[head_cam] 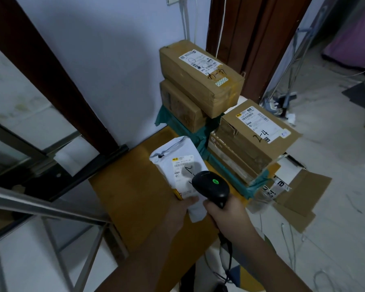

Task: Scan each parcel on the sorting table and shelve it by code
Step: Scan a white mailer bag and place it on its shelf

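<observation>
Parcel [178,165] pinched by left hand [180,209] at near edge; right hand [226,211] grips scanner [211,186].

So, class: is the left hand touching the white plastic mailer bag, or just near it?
Touching. The head view shows the left hand gripping the white plastic mailer bag's near end, thumb lying across its label.

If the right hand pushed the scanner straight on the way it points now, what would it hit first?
Most likely the white mailer that the left hand holds: the scanner in the right hand points up-left over its label. Depth is unclear, so how close the two are cannot be told.
</observation>
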The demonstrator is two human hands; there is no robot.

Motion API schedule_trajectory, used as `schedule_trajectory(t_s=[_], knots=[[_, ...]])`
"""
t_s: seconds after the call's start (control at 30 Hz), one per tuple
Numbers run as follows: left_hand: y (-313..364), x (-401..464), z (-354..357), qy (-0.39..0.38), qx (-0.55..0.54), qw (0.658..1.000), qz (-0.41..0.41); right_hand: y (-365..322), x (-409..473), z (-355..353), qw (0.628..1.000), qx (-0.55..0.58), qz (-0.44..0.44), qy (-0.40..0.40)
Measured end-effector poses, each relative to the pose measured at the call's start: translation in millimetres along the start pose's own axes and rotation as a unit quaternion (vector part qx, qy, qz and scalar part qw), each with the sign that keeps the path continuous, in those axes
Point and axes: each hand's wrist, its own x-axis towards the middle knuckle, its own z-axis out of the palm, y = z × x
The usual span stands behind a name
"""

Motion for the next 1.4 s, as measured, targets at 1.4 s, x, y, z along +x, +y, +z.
schedule_trajectory(t_s=[1.4], knots=[[-262.5, -630.6, -308.0, 0.458, -0.098, 0.857, 0.213, 28.9, -498.6, 249.1, 0.861, -0.139, -0.253, -0.42]])
